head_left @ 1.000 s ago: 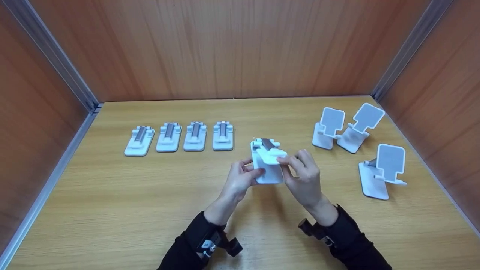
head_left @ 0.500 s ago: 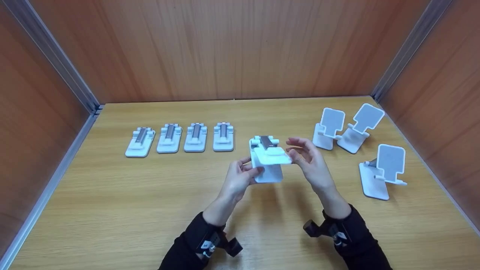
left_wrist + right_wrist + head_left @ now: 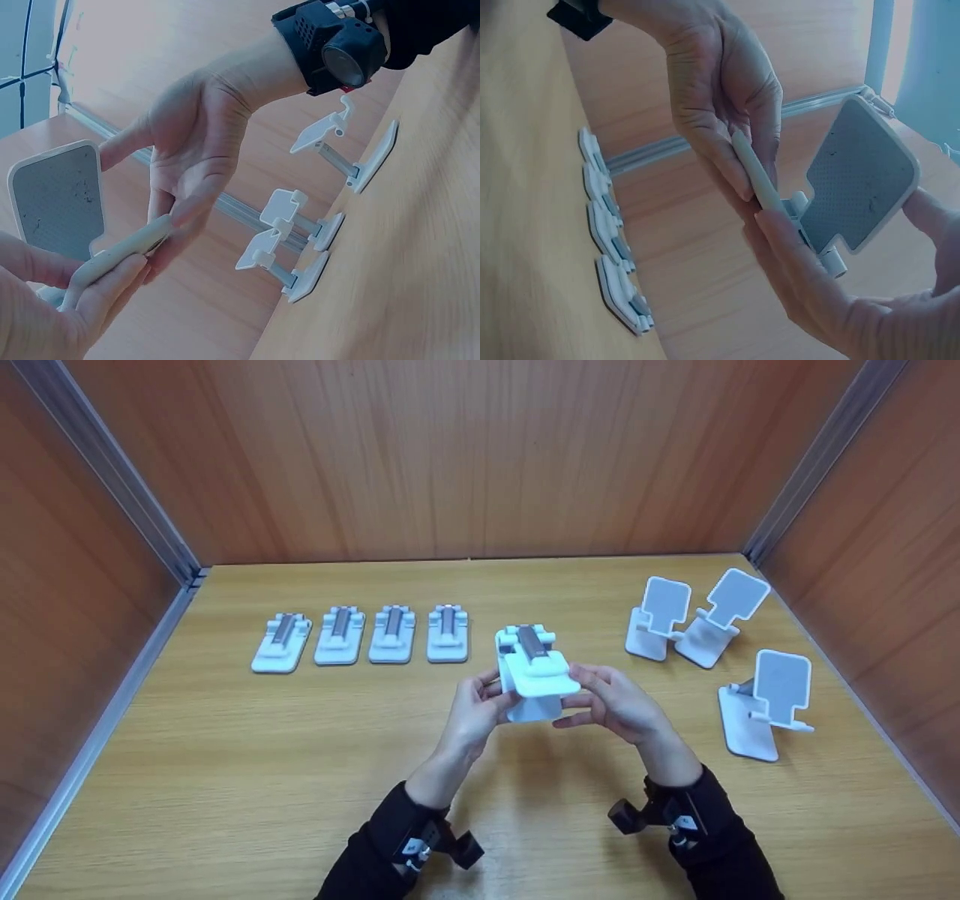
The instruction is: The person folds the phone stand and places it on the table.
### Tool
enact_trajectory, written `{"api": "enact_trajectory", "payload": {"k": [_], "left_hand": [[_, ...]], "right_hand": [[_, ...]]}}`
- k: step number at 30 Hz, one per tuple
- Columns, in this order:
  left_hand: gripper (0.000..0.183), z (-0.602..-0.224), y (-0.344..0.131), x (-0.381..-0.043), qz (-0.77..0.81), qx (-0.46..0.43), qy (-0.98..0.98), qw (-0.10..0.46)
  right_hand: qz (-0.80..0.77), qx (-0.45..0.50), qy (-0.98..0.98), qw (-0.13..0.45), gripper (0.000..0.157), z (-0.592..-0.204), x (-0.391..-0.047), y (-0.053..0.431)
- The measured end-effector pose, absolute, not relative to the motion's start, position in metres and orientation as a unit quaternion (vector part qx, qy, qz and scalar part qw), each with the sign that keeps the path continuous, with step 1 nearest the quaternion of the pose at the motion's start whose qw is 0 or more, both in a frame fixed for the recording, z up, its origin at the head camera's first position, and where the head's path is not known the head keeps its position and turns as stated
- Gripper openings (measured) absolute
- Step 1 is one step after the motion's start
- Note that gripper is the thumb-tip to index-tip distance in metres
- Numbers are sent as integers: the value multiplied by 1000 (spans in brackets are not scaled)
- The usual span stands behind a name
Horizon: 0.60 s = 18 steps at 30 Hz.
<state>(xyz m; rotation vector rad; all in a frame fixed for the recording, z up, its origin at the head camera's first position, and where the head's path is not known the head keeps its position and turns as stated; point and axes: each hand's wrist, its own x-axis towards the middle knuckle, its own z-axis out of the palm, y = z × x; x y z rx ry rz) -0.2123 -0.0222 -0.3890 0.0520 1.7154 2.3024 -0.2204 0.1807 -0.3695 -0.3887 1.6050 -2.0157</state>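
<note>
Stand (image 3: 541, 681) | left hand (image 3: 477, 711) clamped on it | right hand (image 3: 616, 703) spread, thumb touching | wrist label (image 3: 414, 847) illegible

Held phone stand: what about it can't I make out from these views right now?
- Head view: the upper part of the base, hidden under the tilted plate.
- Head view: fingertips of the left hand, hidden behind the base.
- Left wrist view: the dark specks on the gray pad, too small to identify.
- Right wrist view: part of the base, covered by the right hand, itself cut off by the right edge.
</note>
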Motion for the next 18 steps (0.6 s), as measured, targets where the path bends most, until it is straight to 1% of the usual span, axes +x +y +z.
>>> {"api": "enact_trajectory", "payload": {"k": [7, 10, 15, 18], "left_hand": [[40, -382, -27, -213, 786, 40, 606, 121], [47, -377, -29, -212, 790, 59, 598, 120], [57, -372, -33, -209, 770, 98, 616, 139], [65, -372, -33, -208, 761, 102, 623, 151]], "right_hand": [[-768, -116, 582, 241, 37, -372, -220, 179], [-779, -101, 575, 229, 32, -372, -220, 179], [-780, -84, 580, 221, 29, -371, -220, 179], [-775, -76, 590, 215, 27, -371, -219, 178]]}}
